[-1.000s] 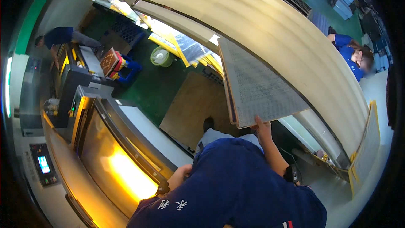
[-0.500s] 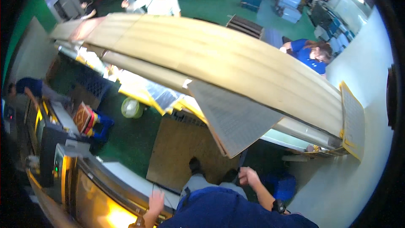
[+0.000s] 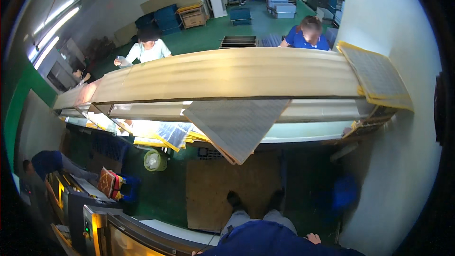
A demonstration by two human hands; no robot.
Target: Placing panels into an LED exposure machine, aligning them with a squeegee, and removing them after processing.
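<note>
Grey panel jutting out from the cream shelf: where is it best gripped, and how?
Probably grip the grey panel by both slanting edges beside its near corner, coming from the near side: that corner juts out freely, while the cream shelf hides the far part.

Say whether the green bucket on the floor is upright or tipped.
Upright: the bucket stands with its open top facing up, showing something white inside.

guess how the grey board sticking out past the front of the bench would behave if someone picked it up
The grey board is probably stiff: its overhanging corner keeps straight edges. Pressing that corner could tip it, since it juts past the bench. Its lower-left edge looks layered, so there may be several boards, which could slide apart.
</note>
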